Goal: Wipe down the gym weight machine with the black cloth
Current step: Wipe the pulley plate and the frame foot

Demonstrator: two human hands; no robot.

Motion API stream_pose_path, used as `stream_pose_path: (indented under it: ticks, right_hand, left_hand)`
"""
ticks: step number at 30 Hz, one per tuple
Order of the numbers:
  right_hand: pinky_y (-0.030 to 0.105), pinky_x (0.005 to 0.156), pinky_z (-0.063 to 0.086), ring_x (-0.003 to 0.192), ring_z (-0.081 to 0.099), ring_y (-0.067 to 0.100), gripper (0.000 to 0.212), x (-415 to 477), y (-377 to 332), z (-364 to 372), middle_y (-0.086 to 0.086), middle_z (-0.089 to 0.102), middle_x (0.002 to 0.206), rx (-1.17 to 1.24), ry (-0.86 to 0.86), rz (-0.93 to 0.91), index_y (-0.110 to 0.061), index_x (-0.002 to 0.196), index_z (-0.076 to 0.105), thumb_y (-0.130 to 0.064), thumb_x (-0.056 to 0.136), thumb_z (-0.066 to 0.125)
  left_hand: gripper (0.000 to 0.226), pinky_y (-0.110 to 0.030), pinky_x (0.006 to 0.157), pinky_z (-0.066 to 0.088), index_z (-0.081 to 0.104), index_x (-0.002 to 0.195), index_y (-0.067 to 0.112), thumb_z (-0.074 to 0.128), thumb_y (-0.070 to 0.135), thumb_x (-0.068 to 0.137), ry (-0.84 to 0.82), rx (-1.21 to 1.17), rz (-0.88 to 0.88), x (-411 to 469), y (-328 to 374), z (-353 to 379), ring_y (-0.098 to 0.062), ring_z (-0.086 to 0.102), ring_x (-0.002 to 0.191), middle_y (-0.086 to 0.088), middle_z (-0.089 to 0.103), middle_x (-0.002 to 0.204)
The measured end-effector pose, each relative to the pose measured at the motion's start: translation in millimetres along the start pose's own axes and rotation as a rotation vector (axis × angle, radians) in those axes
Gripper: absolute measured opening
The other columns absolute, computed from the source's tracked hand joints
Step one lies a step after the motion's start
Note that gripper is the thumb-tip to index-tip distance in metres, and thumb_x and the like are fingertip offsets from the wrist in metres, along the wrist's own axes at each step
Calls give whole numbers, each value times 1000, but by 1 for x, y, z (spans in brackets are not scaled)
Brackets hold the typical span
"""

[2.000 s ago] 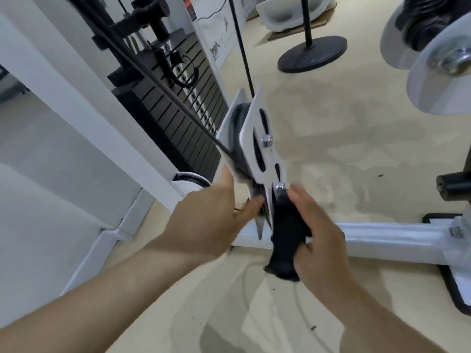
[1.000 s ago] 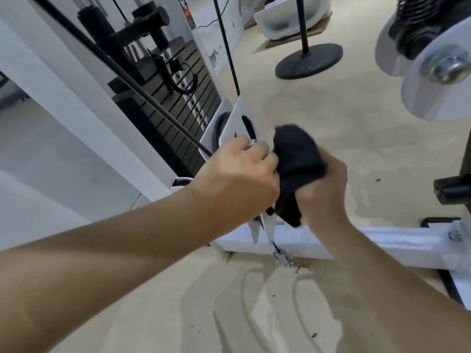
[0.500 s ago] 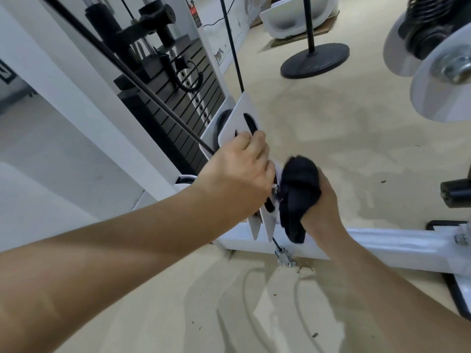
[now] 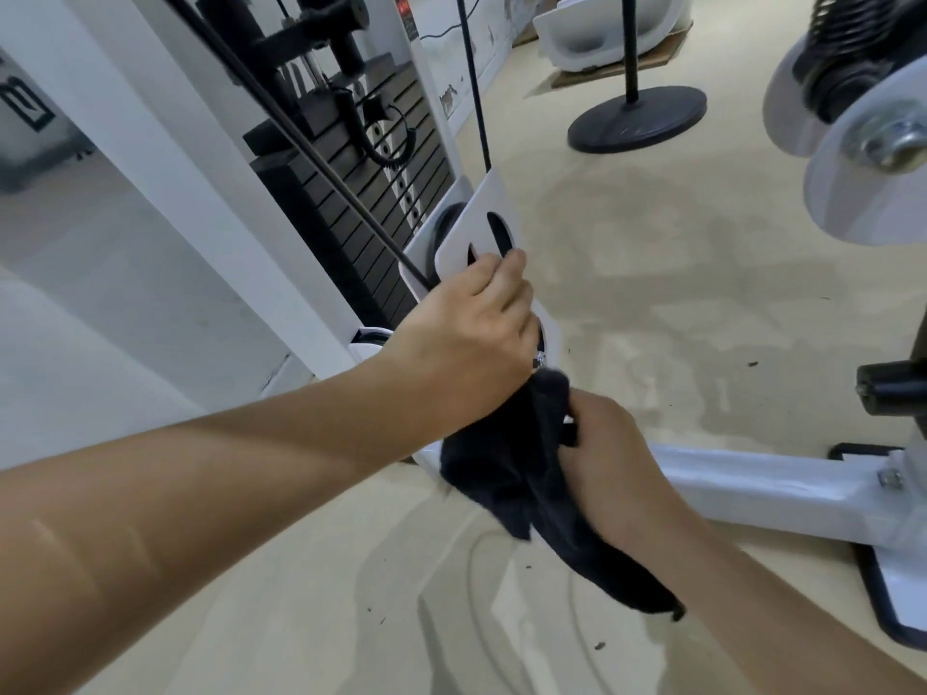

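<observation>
The white weight machine fills the left, with a white upright (image 4: pixel 165 193) and a black weight stack (image 4: pixel 351 193). A white pulley bracket (image 4: pixel 481 223) hangs on black cables in the middle. My left hand (image 4: pixel 466 343) grips this bracket, fingers curled over its edge. Just below it my right hand (image 4: pixel 607 459) holds the black cloth (image 4: pixel 516 474) against the bracket's lower end. The cloth hangs loose, its tail (image 4: pixel 622 579) trailing down to the right. The bracket's bottom is hidden behind the cloth.
A white base tube (image 4: pixel 762 494) of the machine runs along the floor to a black foot (image 4: pixel 893 584) at right. A grey pulley wheel (image 4: pixel 863 158) looms top right. A black round stand base (image 4: pixel 637 115) sits on the beige floor behind.
My right hand has slid down with the cloth from beside the bracket's middle to its lower end. The cloth has come unbunched and now hangs open. My left hand stays on the bracket.
</observation>
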State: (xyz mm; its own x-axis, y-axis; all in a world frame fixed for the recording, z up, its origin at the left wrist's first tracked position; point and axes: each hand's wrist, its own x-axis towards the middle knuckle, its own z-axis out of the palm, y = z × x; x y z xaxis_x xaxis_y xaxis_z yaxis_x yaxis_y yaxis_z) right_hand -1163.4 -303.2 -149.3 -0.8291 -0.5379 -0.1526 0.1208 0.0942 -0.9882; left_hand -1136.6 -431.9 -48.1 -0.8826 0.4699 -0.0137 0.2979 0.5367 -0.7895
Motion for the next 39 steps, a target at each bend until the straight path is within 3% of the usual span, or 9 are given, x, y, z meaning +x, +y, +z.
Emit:
stream_pose_path:
  ticks: [4,8,13,17,22,27,30,35,39]
  right_hand:
    - [12,48,47,48,56,8,28,-12,-25,4,1,53,59,758,-86,137,-14,73,57,-14,97,43]
    - [32,73,52,75,64,24,35,-15,-14,14,11,62,82,912,-292,374,-5,89,66,-39,87,55]
    - [32,61,35,62,41,21,14,-53,-23,39,6,46,70,566,-251,168,-23,67,58,-31,76,65]
    - [33,58,43,66,54,25,19,-43,-13,32,-4,56,79,-615,-148,-685,-23,96,62,-22,84,47]
    - [32,66,36,76,54,31,30,-40,-35,41,10,60,90,-1002,141,-1028,-5,91,67,4,65,57]
    - [33,61,34,62,54,31,3,-20,-54,65,8,57,63,-1317,88,-1038,-9,58,59,-12,58,60]
    - [28,56,25,51,51,29,23,-7,-50,75,4,52,52,-1465,-23,-882,-15,53,54,-14,50,77]
    - [33,71,46,93,55,17,13,5,-53,106,-9,56,88,-1496,-319,-593,-23,79,50,-25,91,47]
    - [37,77,47,99,54,16,22,16,-56,171,-8,59,103,-1545,-459,-595,-26,106,58,-23,94,40]
  left_hand:
    - [37,-39,104,37,61,123,5,42,11,92,58,-491,16,-34,21,-30,-31,56,112,-11,63,123]
    - [58,-34,91,50,34,143,25,55,35,90,-188,-831,-256,-86,48,-31,-20,54,113,5,45,140]
    - [31,-35,79,50,47,108,27,67,18,86,-282,-1329,-602,-95,43,-32,-16,55,84,8,59,92]
    - [32,-33,68,51,47,79,35,67,9,79,-229,-1280,-843,-103,21,-24,-14,51,70,9,55,77]
    - [47,-28,71,58,51,114,22,55,-14,83,107,-1540,-1073,-84,-19,-8,-1,62,68,2,62,90]
    - [48,-14,88,50,59,130,14,50,-6,88,369,-1705,-981,-27,-24,9,-6,63,98,1,68,109]
    - [51,-18,98,45,58,132,16,49,4,84,404,-1712,-859,-13,-8,30,-13,61,110,-1,69,118]
    - [32,-30,76,48,71,101,11,47,1,82,-32,-1427,-585,-59,-27,88,-24,62,90,-8,71,93]
    - [13,-22,70,46,64,89,12,51,12,87,24,-1471,-661,-130,-31,146,-18,59,82,-2,67,89]
